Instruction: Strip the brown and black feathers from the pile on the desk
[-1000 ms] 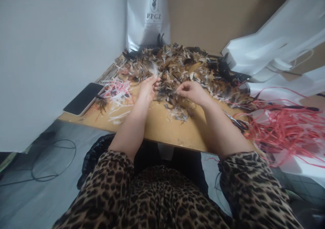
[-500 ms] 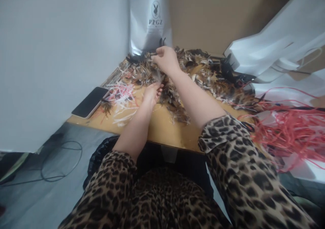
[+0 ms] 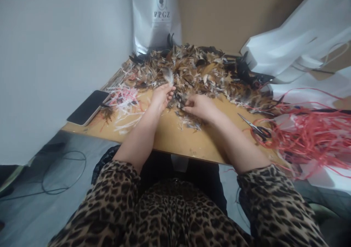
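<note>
pinching feather (image 3: pixel 168 76), left hand (image 3: pixel 163 94); right hand (image 3: pixel 199 107) curled, grip unclear; scissors (image 3: pixel 255 127) near table (image 3: pixel 181 141) right edge

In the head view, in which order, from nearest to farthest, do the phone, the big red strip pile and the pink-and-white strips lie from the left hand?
From the left hand:
1. pink-and-white strips, just to its left
2. phone, farther left, at the table edge
3. big red strip pile, far right
</note>
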Available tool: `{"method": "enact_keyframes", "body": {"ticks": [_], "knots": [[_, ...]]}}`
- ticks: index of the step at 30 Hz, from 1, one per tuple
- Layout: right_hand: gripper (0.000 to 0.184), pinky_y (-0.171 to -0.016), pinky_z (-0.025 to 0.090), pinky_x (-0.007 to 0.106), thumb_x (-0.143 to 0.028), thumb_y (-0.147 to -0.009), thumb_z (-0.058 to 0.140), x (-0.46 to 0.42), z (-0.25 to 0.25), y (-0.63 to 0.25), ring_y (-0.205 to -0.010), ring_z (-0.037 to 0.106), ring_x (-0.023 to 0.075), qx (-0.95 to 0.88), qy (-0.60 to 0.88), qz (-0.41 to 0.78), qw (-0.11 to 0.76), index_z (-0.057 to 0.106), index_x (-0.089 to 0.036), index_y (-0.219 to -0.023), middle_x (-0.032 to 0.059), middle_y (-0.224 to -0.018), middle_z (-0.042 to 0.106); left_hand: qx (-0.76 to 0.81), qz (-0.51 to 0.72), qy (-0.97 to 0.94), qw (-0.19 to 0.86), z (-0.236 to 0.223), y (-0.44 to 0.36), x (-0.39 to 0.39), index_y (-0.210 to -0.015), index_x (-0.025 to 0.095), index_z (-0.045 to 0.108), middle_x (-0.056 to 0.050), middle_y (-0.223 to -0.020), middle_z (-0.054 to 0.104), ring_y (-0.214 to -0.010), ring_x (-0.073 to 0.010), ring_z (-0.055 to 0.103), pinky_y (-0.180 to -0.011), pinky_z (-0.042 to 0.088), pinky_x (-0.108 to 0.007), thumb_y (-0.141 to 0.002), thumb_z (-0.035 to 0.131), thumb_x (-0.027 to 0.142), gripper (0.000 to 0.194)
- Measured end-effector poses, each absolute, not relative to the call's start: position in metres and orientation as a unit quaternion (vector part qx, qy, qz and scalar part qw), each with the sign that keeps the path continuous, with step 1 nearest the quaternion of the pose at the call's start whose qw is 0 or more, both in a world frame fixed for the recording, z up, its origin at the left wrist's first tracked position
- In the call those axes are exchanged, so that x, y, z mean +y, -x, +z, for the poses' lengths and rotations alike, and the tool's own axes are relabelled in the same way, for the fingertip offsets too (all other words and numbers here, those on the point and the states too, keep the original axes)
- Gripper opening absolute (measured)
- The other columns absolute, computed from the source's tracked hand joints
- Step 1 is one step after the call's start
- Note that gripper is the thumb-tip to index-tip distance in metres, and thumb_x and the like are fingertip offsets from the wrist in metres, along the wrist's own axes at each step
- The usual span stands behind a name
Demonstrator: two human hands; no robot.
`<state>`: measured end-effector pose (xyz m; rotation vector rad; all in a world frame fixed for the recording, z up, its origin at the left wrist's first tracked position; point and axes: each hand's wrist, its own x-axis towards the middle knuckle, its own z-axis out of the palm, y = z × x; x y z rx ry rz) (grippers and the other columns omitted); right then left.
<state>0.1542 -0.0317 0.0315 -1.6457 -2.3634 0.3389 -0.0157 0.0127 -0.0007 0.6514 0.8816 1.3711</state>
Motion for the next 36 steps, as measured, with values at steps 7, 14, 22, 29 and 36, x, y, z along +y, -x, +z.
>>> {"method": "enact_keyframes", "body": {"ticks": [7,14,22,29,36], "knots": [[0.015,-0.067,0.042,0.031,-0.019,-0.073,0.054,-0.028,0.011,-0.161,-0.074,0.059,0.0203,-0.799,0.591,0.043,0.100,0.068,-0.017,-0.073,0.0114,-0.083,0.067,0.340,0.554,-0.374,0.662,0.003,0.009,0.004,-0.072,0.012,0.058,0.001,-0.063,0.062,-0.045,-0.0012,0.049,-0.040,0.031,-0.012,-0.075,0.069,0.015,0.011],[0.011,-0.071,0.043,0.030,-0.024,-0.075,0.055,-0.021,0.018,-0.189,-0.073,0.053,0.0154,-0.749,0.502,0.114,0.417,0.063,-0.018,-0.073,0.0041,-0.079,0.061,0.352,0.529,-0.381,0.672,0.004,0.008,0.002,-0.076,0.011,0.062,-0.003,-0.076,0.069,-0.051,-0.0029,0.057,-0.044,0.039,-0.012,-0.074,0.070,0.015,0.009],[0.009,-0.073,0.044,0.031,-0.024,-0.078,0.054,-0.014,0.014,-0.195,-0.077,0.053,0.0161,-0.709,0.492,0.094,0.496,0.060,-0.019,-0.081,0.0031,-0.083,0.059,0.296,0.500,-0.360,0.730,0.003,0.011,0.001,-0.077,0.010,0.061,-0.008,-0.088,0.072,-0.049,-0.0016,0.056,-0.045,0.043,-0.010,-0.079,0.062,0.008,0.003],[0.011,-0.081,0.045,0.036,-0.019,-0.081,0.048,-0.012,0.007,-0.197,-0.090,0.056,0.0206,-0.743,0.480,-0.002,0.467,0.059,-0.020,-0.082,0.0078,-0.092,0.060,0.292,0.423,-0.330,0.792,0.002,0.015,0.000,-0.077,0.009,0.062,-0.008,-0.077,0.070,-0.052,-0.0054,0.061,-0.046,0.046,-0.010,-0.080,0.059,0.004,0.006],[0.013,-0.085,0.044,0.038,-0.019,-0.083,0.048,-0.010,0.001,-0.197,-0.097,0.056,0.0230,-0.749,0.498,-0.049,0.434,0.060,-0.022,-0.087,0.0089,-0.098,0.061,0.287,0.392,-0.352,0.800,0.002,0.013,-0.002,-0.077,0.009,0.062,-0.010,-0.079,0.071,-0.049,-0.0044,0.059,-0.044,0.045,-0.010,-0.079,0.060,0.005,0.005]]}}
